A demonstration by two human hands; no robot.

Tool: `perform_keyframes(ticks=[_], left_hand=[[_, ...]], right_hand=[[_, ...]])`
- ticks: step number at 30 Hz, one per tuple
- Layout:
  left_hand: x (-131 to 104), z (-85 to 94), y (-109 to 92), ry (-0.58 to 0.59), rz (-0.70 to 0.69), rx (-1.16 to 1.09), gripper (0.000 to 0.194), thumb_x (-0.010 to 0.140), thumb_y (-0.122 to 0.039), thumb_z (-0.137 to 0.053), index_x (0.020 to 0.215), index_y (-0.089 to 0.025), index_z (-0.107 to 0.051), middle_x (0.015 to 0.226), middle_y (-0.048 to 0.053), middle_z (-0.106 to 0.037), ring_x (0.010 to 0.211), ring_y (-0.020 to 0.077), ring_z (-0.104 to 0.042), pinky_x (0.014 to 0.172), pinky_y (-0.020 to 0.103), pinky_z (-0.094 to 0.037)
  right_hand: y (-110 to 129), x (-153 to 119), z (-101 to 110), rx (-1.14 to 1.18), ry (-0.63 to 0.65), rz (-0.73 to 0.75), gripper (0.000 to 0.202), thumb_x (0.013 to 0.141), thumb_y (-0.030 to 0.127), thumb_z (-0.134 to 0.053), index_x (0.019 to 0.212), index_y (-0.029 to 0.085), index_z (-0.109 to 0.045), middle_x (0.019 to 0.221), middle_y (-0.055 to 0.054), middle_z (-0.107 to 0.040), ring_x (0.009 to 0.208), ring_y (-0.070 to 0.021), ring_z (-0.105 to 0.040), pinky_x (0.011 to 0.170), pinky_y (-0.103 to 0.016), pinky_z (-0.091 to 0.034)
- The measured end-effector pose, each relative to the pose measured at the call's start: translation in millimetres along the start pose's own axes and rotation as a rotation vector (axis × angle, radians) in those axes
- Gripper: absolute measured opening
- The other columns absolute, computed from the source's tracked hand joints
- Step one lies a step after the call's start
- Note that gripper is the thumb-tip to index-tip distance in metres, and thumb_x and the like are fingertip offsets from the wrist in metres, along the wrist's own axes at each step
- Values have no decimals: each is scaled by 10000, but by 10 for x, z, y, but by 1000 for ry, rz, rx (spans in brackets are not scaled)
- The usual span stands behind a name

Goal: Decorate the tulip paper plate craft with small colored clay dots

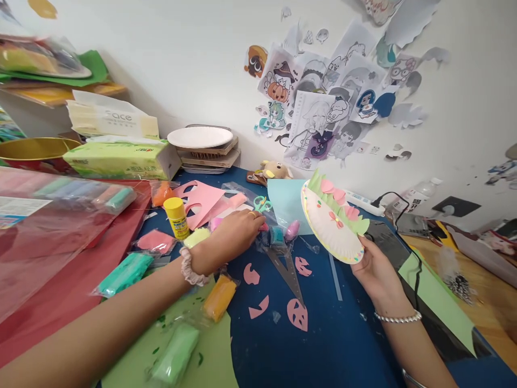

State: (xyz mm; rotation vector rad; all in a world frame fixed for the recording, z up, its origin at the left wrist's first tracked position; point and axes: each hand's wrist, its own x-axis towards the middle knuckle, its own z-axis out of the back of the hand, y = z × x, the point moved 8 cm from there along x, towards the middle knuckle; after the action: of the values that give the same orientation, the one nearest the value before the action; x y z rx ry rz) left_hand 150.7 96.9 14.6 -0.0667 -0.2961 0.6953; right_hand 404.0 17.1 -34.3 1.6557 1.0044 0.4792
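My right hand (369,264) grips the lower end of a folded white paper plate (331,229), held tilted above the table. Green paper leaves and pink paper petals stick out along its straight edge, with a small red bow and coloured dots on its face. My left hand (242,231) reaches in among small wrapped packs, fingers curled; a bit of pink shows at the fingertips, too small to name. Close by lie a blue wrapped clay pack (277,235), a purple egg-shaped piece (291,230), green-handled scissors (262,203) and a metal set square (288,272).
A yellow glue bottle (176,218), an orange clay pack (220,297) and green clay packs (176,353) sit around my left arm. Pink paper scraps (298,314) dot the blue table (323,345). Behind are tissue packs (121,159) and a white plate (200,137). A black cable (418,264) runs at right.
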Motion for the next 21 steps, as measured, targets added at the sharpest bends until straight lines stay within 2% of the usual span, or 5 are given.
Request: perform_keyframes(ticks=[6,9,12,14,21], left_hand=[[-161,285,191,14,112,-122,351,865,-308,-339,1105,-197,-570,979,62,-682,786,202,-632,640,283,-472],[-259,374,250,28,180,-250,348,868,-336,-317,1054,-233,-593,986,15,-683,819,183,-630,669,262,-468],[-365,364,260,57,255,-455,328,854,-347,-347,1032,-231,-597,992,12,-680,872,192,-624,736,285,-466],[-429,338,238,78,276,-552,320,854,-357,-348,1020,-237,-595,960,11,-686,841,186,-636,726,285,-475],[-611,298,274,44,329,-670,300,835,-403,-394,999,-227,-574,931,27,-679,847,194,-636,726,308,-505]], right_hand=[[-3,-10,-7,-15,7,1,198,694,256,-627,886,209,-646,994,-23,-695,1103,-173,-541,795,-193,-527],[-16,-17,-11,-15,-1,-1,183,687,253,-632,863,207,-649,969,-21,-703,1093,-169,-549,776,-183,-532],[-27,-25,-27,-15,3,-4,162,703,238,-614,856,203,-654,991,-21,-696,1083,-170,-557,741,-176,-544],[-30,-30,-38,-18,11,-4,174,717,231,-602,880,203,-656,1020,-20,-686,1076,-170,-563,727,-177,-550],[-39,-31,-41,-58,21,9,183,709,258,-611,883,222,-656,999,-7,-693,1004,-170,-607,701,-204,-556]])
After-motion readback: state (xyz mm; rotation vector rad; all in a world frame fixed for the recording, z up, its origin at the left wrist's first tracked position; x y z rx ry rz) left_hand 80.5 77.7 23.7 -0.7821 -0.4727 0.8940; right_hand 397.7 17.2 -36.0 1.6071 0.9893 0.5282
